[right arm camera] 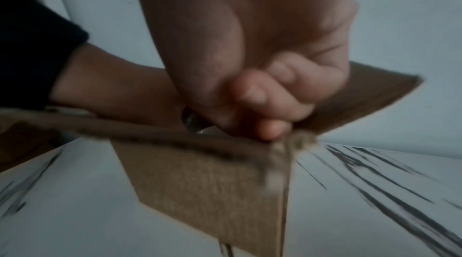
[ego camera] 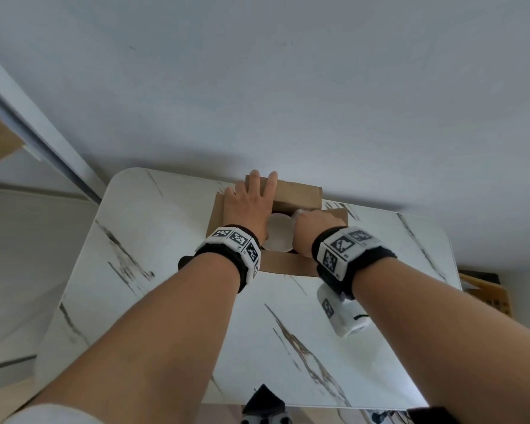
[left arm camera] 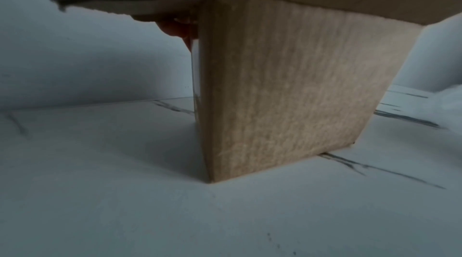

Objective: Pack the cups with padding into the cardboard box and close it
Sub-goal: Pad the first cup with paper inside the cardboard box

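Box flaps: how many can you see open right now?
3. The far flap stands up under the left hand; the right flap lies beside the right hand; the near flap folds toward the camera. The left one may be hidden.

Bare forearms, no sleeves below elbow. Left wristband (ego camera: pixel 227 255): black fabric strap, white blocky housing on top, black-and-white square fiducial markers on each facet. Right wristband (ego camera: pixel 349 255): same build, black strap, white marker panels. White rounded camera module (ego camera: pixel 343 313) hangs under right wrist, small marker on side. White fabric at lower left edge.
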`<control>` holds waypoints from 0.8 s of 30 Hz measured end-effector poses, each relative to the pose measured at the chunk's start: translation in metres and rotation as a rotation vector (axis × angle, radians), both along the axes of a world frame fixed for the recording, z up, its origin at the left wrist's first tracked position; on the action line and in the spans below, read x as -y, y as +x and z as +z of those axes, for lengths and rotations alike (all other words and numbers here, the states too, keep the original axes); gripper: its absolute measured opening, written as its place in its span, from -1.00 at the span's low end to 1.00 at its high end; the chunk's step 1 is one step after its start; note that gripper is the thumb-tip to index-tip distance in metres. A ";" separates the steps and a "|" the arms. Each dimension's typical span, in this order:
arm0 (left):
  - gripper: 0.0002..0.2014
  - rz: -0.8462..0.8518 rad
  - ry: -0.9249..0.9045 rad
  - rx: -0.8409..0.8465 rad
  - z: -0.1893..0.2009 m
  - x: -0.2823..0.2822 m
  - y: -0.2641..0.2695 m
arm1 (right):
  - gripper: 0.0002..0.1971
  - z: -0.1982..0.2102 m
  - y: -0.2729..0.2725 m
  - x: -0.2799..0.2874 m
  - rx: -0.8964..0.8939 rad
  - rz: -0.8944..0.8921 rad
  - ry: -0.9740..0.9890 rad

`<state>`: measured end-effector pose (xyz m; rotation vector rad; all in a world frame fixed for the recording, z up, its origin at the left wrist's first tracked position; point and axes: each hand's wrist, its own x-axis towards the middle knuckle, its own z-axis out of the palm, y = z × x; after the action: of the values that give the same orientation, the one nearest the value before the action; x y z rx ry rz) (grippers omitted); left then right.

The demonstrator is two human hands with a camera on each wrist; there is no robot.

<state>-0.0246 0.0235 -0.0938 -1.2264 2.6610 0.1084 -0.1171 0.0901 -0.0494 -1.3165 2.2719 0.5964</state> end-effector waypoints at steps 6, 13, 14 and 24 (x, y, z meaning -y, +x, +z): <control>0.15 0.004 0.015 -0.022 0.000 0.000 0.001 | -0.83 0.004 -0.008 0.019 -0.004 -0.085 0.044; 0.13 -0.003 0.005 -0.023 0.005 -0.003 0.002 | -0.81 0.011 -0.008 -0.024 0.082 -0.203 -0.471; 0.12 -0.004 0.005 -0.025 0.005 -0.002 0.002 | -0.79 0.011 -0.009 -0.025 0.070 -0.170 -0.445; 0.18 -0.022 -0.011 -0.018 0.005 -0.004 0.002 | -0.59 0.035 -0.005 -0.016 0.167 0.017 0.042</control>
<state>-0.0225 0.0270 -0.0889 -1.2048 2.6937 0.1019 -0.1222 0.1061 -0.0139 -1.3150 2.1051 0.5163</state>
